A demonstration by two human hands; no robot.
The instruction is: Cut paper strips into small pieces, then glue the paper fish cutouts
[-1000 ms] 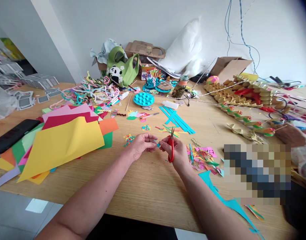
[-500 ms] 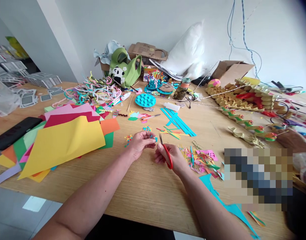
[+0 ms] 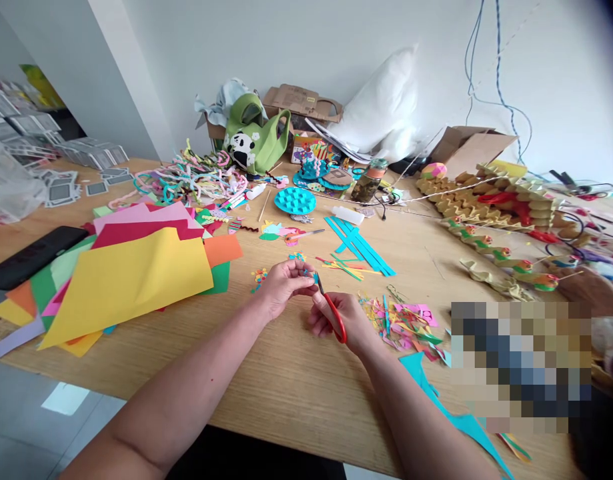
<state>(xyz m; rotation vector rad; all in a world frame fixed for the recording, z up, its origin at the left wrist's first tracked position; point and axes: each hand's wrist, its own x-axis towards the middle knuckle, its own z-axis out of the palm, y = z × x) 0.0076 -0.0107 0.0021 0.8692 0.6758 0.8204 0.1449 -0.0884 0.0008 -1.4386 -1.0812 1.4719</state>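
Between its thumb and fingers, my left hand (image 3: pixel 286 287) pinches a tiny piece of blue paper (image 3: pixel 315 279), mostly hidden by the fingertips. My right hand (image 3: pixel 343 317) is closed round the red handles of a pair of scissors (image 3: pixel 339 320). The scissor blades point up and left, with their tips at the blue paper. Just beyond my left hand lie small coloured paper bits (image 3: pixel 259 277). Thin paper strips (image 3: pixel 349 267) rest past the blades. Right of my right hand is a heap of colourful paper scraps (image 3: pixel 406 320).
A stack of coloured paper sheets (image 3: pixel 131 287) covers the left side, near a black case (image 3: pixel 36 253). Wide blue strips (image 3: pixel 361 247), a glue bottle (image 3: pixel 348 215) and a blue bumpy disc (image 3: pixel 295 200) lie farther back. Egg-carton pieces (image 3: pixel 501 253) occupy the right.
The scissor tips have moved left onto the blue paper, which now shows less. The whole view has shifted slightly.
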